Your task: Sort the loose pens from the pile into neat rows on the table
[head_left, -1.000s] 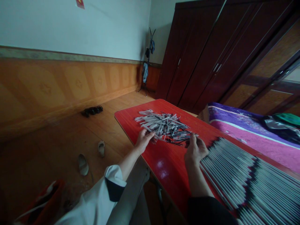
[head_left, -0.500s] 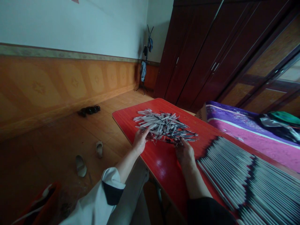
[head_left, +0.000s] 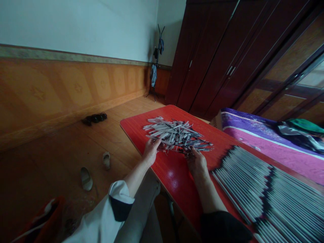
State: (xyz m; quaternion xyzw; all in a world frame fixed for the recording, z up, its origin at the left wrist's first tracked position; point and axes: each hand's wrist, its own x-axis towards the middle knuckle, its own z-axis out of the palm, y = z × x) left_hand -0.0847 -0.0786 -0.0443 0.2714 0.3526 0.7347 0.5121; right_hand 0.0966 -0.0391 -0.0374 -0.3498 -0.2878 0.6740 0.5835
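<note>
A loose pile of thin pale strips (head_left: 162, 128) mixed with slender dark sticks (head_left: 202, 144) lies on the red table (head_left: 174, 182). At the pile's near left edge, my left hand (head_left: 151, 152) has thumb and fingers closed on a pale strip. My right hand (head_left: 197, 163) is at the near right edge, beside the dark sticks. Its fingers are bent together, and what they hold is too small and dark to make out. To the right of that hand, slim pale rods (head_left: 245, 179) with dark ends lie side by side in rows.
Beyond the table's right side is a bed with a purple and pink cover (head_left: 263, 141). Pale shoes (head_left: 86, 179) and a red bag (head_left: 48, 216) are on the floor at left. A coat stand (head_left: 159, 50) and dark wardrobes (head_left: 210, 60) stand behind.
My right hand has moved slightly left along the near edge of the pile. My left hand stays nearly in place. The whole view has shifted a little.
</note>
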